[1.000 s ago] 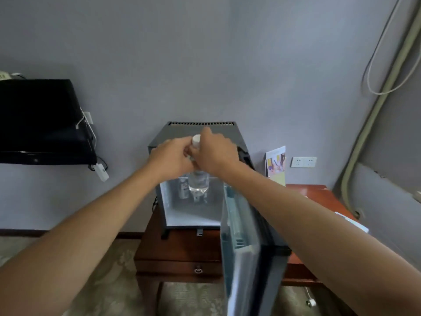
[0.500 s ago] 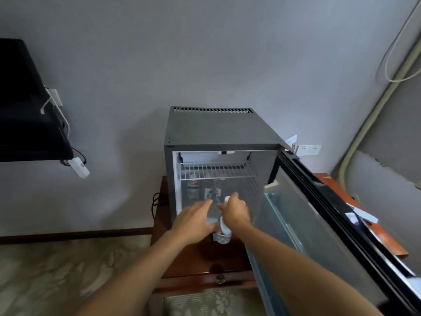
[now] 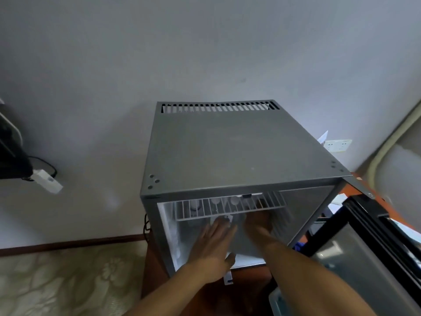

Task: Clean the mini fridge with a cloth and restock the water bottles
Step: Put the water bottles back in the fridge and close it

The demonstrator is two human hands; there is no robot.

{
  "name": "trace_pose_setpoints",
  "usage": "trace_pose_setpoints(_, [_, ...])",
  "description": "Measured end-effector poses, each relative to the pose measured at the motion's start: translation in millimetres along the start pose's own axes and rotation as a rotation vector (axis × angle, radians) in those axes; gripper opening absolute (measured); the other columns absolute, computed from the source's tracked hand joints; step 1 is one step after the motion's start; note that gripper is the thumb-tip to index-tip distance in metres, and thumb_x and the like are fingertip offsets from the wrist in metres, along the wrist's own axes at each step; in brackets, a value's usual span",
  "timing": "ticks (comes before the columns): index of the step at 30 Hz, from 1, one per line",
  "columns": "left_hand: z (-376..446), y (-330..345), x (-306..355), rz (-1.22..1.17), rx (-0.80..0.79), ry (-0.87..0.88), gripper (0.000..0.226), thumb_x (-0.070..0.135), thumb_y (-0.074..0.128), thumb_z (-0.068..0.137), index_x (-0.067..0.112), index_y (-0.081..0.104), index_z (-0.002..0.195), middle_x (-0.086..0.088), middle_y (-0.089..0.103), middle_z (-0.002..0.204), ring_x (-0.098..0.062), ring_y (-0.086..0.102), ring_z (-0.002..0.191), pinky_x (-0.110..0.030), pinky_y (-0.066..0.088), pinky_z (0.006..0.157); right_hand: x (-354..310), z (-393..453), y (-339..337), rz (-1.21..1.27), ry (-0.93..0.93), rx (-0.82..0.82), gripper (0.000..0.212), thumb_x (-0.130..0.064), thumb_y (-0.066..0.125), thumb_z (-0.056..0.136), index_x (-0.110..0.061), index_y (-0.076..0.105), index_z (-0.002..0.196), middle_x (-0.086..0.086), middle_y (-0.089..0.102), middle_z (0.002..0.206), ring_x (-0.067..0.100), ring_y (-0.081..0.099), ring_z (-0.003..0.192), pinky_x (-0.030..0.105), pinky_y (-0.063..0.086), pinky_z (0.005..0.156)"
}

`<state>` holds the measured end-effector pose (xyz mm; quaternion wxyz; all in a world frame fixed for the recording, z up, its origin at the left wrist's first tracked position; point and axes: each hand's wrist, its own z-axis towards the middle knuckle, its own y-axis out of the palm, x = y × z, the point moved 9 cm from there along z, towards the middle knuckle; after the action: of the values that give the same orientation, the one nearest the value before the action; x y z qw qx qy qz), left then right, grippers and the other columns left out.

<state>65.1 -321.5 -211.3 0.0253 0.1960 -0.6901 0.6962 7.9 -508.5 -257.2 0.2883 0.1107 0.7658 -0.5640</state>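
The grey mini fridge (image 3: 239, 151) stands open on a wooden cabinet, its door (image 3: 364, 258) swung out to the right. Both my hands reach into it under the white wire shelf (image 3: 268, 202). My left hand (image 3: 214, 245) lies with straight fingers against a clear water bottle (image 3: 227, 218) with a white cap. My right hand (image 3: 257, 224) is deeper inside to the right, blurred, its fingers hidden below the shelf. White caps of other bottles (image 3: 194, 205) show through the shelf at the back.
The wooden cabinet (image 3: 155, 270) under the fridge stands against the grey wall. A black screen (image 3: 11, 156) and a white adapter (image 3: 46, 184) hang at the left. A wall socket (image 3: 337, 145) sits behind the fridge on the right. Patterned carpet (image 3: 57, 281) covers the floor.
I have moved closer and now look down on the fridge top. Both hands went with the bottle from the fridge's front edge into the compartment under the wire shelf.
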Motion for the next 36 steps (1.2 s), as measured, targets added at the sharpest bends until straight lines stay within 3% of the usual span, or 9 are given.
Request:
trace_pose_setpoints(2, [9.4,-3.6,-6.3,-0.006,-0.004,-0.013,0.074,0.039,0.047,0.101,0.028,0.009,0.163,0.004,0.005,0.171,-0.019,-0.001,0.157,-0.037,-0.007,0.125,-0.5,13.5,10.9,-0.039,0.011,-0.01,0.045,-0.03,0.044,0.106,-0.013,0.047,0.147,0.008,0.051,0.148,0.026,0.048,0.137,0.032,0.038,0.109])
trace_pose_setpoints(5, [14.0,-10.6,-14.1,-0.013,0.024,-0.029,0.073,0.041,0.047,0.1,0.031,0.01,0.162,0.006,0.014,0.169,-0.019,0.01,0.155,-0.033,-0.004,0.123,-1.3,32.7,23.0,-0.092,0.033,-0.031,0.075,-0.072,0.024,0.098,-0.02,0.049,0.146,0.007,0.043,0.155,0.027,0.04,0.143,0.04,0.032,0.116])
trace_pose_setpoints(11, [-19.1,-10.8,-4.7,-0.084,-0.046,-0.006,0.073,0.041,0.043,0.104,0.031,0.003,0.163,0.008,-0.006,0.171,-0.013,-0.017,0.155,-0.038,-0.01,0.127,-5.8,2.6,-8.6,-0.03,0.013,0.075,0.058,-0.04,0.043,0.105,-0.011,0.034,0.155,0.016,0.041,0.156,0.032,0.044,0.141,0.038,0.037,0.111])
trace_pose_setpoints(16, [-84.0,-44.6,13.1,0.013,0.088,-0.019,0.07,0.044,0.039,0.103,0.027,0.007,0.163,0.002,0.006,0.171,-0.017,-0.004,0.158,-0.037,-0.013,0.126,-5.2,-76.6,-42.3,-0.037,0.071,0.107,0.044,-0.031,0.049,0.103,-0.006,0.045,0.139,0.02,0.056,0.137,0.038,0.058,0.122,0.044,0.05,0.096])
trace_pose_setpoints(21, [-185.7,-65.7,34.7,0.103,0.234,-0.13,0.071,0.051,0.032,0.102,0.023,0.01,0.163,0.003,0.009,0.171,-0.016,-0.002,0.158,-0.045,-0.009,0.127,-19.6,-210.9,-59.9,-0.022,-0.17,0.038,0.031,-0.032,0.055,0.101,-0.015,0.054,0.127,0.006,0.064,0.114,0.02,0.06,0.089,0.032,0.049,0.078])
trace_pose_setpoints(25, [-259.1,-74.1,54.0,0.124,0.295,-0.18,0.072,0.06,0.022,0.101,0.027,0.007,0.163,0.003,0.002,0.172,-0.016,-0.007,0.158,-0.049,-0.008,0.127,-37.0,-331.6,-94.0,-0.111,-0.472,0.121,0.056,-0.037,0.054,0.098,-0.017,0.042,0.149,0.003,0.051,0.147,0.021,0.045,0.137,0.036,0.042,0.107])
trace_pose_setpoints(30, [-322.4,-107.8,90.2,0.132,0.371,-0.159,0.074,0.064,0.017,0.1,0.028,0.004,0.164,0.004,-0.001,0.172,-0.016,-0.011,0.157,-0.05,-0.007,0.127,-39.8,-432.2,-151.3,-0.283,-0.638,0.265,0.06,-0.046,0.052,0.096,-0.019,0.04,0.148,0.002,0.041,0.155,0.024,0.029,0.148,0.041,0.021,0.123])
trace_pose_setpoints(33, [-343.7,-131.6,108.7,0.119,0.431,-0.128,0.073,0.062,0.019,0.101,0.027,0.004,0.163,0.004,-0.002,0.172,-0.015,-0.011,0.157,-0.05,-0.005,0.127,-25.9,-441.9,-218.4,-0.491,-0.548,0.412,0.059,-0.048,0.051,0.094,-0.025,0.04,0.147,0.005,0.029,0.161,0.027,0.017,0.152,0.052,0.007,0.126])
trace_pose_setpoints(36, [-364.8,-136.4,127.5,0.099,0.453,-0.111,0.073,0.063,0.016,0.1,0.027,0.005,0.163,0.005,-0.001,0.172,-0.015,-0.009,0.157,-0.048,-0.004,0.128,22.2,-437.5,-296.0,-0.648,-0.27,0.48,0.062,-0.051,0.046,0.09,-0.024,0.041,0.146,0.01,0.031,0.157,0.034,0.023,0.147,0.059,0.012,0.121])
